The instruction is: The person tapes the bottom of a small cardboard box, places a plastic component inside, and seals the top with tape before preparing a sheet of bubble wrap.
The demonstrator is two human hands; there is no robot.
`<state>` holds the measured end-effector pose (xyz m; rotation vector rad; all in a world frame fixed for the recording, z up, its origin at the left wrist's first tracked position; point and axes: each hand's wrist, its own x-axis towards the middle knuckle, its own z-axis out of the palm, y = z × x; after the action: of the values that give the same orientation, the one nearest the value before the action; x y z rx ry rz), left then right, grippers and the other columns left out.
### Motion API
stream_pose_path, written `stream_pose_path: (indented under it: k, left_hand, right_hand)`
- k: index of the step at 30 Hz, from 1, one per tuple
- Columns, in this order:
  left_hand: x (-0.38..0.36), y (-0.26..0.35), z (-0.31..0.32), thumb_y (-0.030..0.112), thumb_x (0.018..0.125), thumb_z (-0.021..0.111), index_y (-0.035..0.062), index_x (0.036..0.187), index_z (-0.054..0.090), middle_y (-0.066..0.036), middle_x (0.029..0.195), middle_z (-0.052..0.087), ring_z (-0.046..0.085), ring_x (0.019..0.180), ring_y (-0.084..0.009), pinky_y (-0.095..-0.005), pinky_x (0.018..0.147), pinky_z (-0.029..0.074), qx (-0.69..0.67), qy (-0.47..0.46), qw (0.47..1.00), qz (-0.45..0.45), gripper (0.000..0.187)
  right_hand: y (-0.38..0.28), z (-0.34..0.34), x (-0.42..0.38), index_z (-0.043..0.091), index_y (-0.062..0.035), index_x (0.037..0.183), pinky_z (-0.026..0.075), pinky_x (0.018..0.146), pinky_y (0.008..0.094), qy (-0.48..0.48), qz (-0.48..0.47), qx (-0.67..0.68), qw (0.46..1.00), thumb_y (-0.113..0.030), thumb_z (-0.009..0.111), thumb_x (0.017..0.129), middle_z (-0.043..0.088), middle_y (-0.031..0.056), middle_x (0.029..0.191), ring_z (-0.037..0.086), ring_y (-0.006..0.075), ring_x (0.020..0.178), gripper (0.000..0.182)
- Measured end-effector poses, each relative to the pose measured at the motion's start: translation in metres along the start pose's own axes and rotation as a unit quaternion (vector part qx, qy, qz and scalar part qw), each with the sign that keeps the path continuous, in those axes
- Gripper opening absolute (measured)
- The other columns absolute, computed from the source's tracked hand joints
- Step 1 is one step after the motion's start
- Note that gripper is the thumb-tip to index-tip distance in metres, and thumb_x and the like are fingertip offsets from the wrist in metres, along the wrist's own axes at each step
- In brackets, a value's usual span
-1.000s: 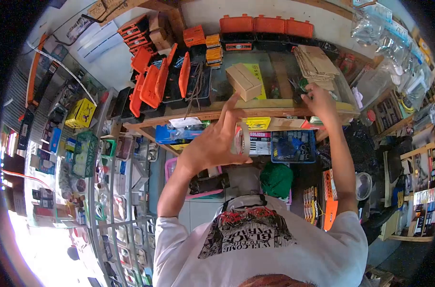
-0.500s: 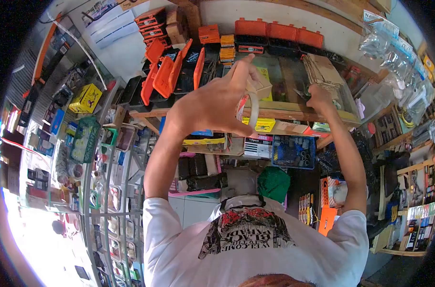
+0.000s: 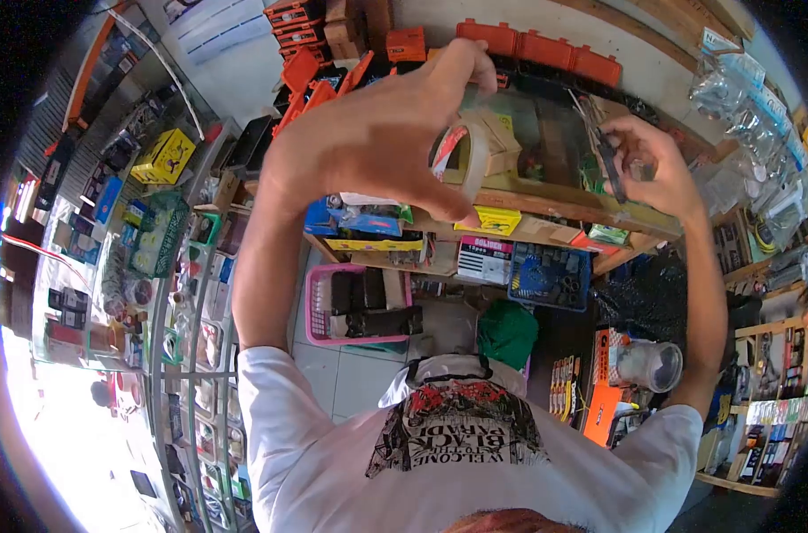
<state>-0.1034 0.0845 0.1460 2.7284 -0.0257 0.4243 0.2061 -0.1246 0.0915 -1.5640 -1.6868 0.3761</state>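
My left hand (image 3: 368,142) reaches over the counter from the left, its thumb and fingers around a roll of clear tape (image 3: 479,164). Just beyond the roll, a small cardboard box (image 3: 502,147) rests on the glass-topped counter (image 3: 546,202). At the right end of the counter, my right hand (image 3: 654,169) grips a dark slim tool (image 3: 611,167), perhaps scissors, held upright. Flat cardboard pieces (image 3: 606,110) lie behind that tool, partly hidden by it.
Open orange-lidded cases (image 3: 546,50) line the counter's back. Below are a blue crate (image 3: 550,277), a pink basket (image 3: 315,306) and a green bag (image 3: 508,333). A glass shelf unit (image 3: 162,373) stands left; plastic packs (image 3: 750,124) hang at the right.
My right hand has moved right and lifted off the cardboard, and the dark tool now shows clearly in it. My left hand has come nearer the camera with the tape roll.
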Motion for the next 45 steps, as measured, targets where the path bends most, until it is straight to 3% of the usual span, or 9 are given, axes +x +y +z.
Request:
stream_pose_path:
  k: [3,7,16,23,25,34,37,40,45]
  left_hand:
    - [0.001,0.003,0.001,0.024,0.066,0.091,-0.0002,0.130,0.037,-0.023,0.117,0.056,0.062,0.104,-0.0389,-0.0433,0.087,0.049,0.012,0.025,0.997,0.070,0.087]
    - [0.001,0.012,-0.003,0.024,0.066,0.091,-0.0003,0.130,0.038,-0.022,0.116,0.056,0.062,0.104,-0.0389,-0.0431,0.087,0.049,0.006,0.017,0.997,0.080,0.087]
    - [-0.002,0.017,0.000,0.023,0.066,0.091,-0.0002,0.129,0.038,-0.022,0.117,0.058,0.064,0.105,-0.0393,-0.0428,0.087,0.050,0.023,0.040,0.994,0.098,0.085]
    - [0.002,0.067,-0.035,0.045,0.072,0.087,-0.0044,0.141,0.024,-0.030,0.137,0.044,0.052,0.126,-0.0424,-0.0468,0.102,0.047,0.004,-0.114,0.992,-0.047,0.106]
    - [-0.004,0.027,-0.007,0.021,0.066,0.091,-0.0003,0.130,0.037,-0.023,0.117,0.057,0.064,0.107,-0.0393,-0.0428,0.088,0.050,0.000,-0.003,0.998,0.057,0.087]
    - [-0.004,0.020,-0.006,0.022,0.064,0.093,0.0035,0.135,0.032,-0.022,0.118,0.058,0.064,0.107,-0.0400,-0.0455,0.086,0.052,-0.035,-0.017,0.998,0.057,0.096]
    - [0.001,0.010,0.002,0.021,0.062,0.094,0.0046,0.142,0.025,-0.023,0.125,0.056,0.065,0.108,-0.0392,-0.0448,0.087,0.052,-0.031,0.019,0.991,0.128,0.107]
    - [-0.001,0.003,0.013,0.018,0.056,0.101,0.0108,0.154,0.013,-0.017,0.158,0.030,0.060,0.121,-0.0301,-0.0389,0.084,0.051,-0.080,-0.009,0.994,0.079,0.131]
    - [-0.003,-0.005,0.034,0.012,0.059,0.097,0.0071,0.153,0.010,-0.023,0.155,0.031,0.061,0.122,-0.0331,-0.0416,0.096,0.051,-0.166,0.055,0.974,0.141,0.128]
  right_hand:
    - [-0.043,-0.001,0.003,0.063,0.0000,0.127,0.046,0.063,0.0233,-0.089,0.043,-0.062,0.993,-0.025,0.083,0.065,0.062,0.0013,0.096,0.062,0.0076,0.077,0.069]
    - [-0.067,-0.001,0.015,0.066,0.0027,0.124,0.048,0.060,0.0230,-0.124,0.065,-0.067,0.988,-0.017,0.079,0.063,0.063,0.0030,0.089,0.064,0.0090,0.073,0.066]
    - [-0.078,-0.004,0.028,0.069,-0.0009,0.123,0.045,0.056,0.0207,-0.157,0.002,-0.091,0.983,-0.010,0.083,0.076,0.063,-0.0002,0.086,0.057,0.0046,0.064,0.049]
    - [-0.086,-0.002,0.034,0.072,-0.0011,0.120,0.043,0.054,0.0198,-0.160,-0.013,-0.102,0.982,-0.008,0.081,0.076,0.061,-0.0024,0.077,0.056,0.0038,0.062,0.045]
    - [-0.089,-0.003,0.035,0.072,-0.0008,0.120,0.043,0.054,0.0197,-0.162,-0.005,-0.120,0.980,-0.006,0.080,0.076,0.061,-0.0022,0.077,0.056,0.0035,0.062,0.044]
    - [-0.094,-0.005,0.033,0.072,0.0008,0.118,0.043,0.055,0.0204,-0.148,0.012,-0.144,0.978,-0.002,0.077,0.080,0.059,-0.0028,0.076,0.054,0.0035,0.061,0.039]
    - [-0.095,-0.006,0.031,0.073,-0.0014,0.118,0.043,0.056,0.0213,-0.132,0.003,-0.169,0.977,-0.002,0.077,0.080,0.058,-0.0022,0.079,0.054,0.0035,0.063,0.039]
    - [-0.090,-0.014,0.027,0.072,-0.0038,0.120,0.044,0.056,0.0221,-0.114,-0.009,-0.194,0.974,-0.002,0.077,0.080,0.058,-0.0012,0.081,0.054,0.0045,0.065,0.040]
    - [-0.049,-0.023,0.020,0.066,-0.0031,0.113,0.047,0.056,0.0264,-0.051,0.073,-0.186,0.979,-0.003,0.078,0.081,0.061,0.0019,0.083,0.057,0.0093,0.065,0.034]
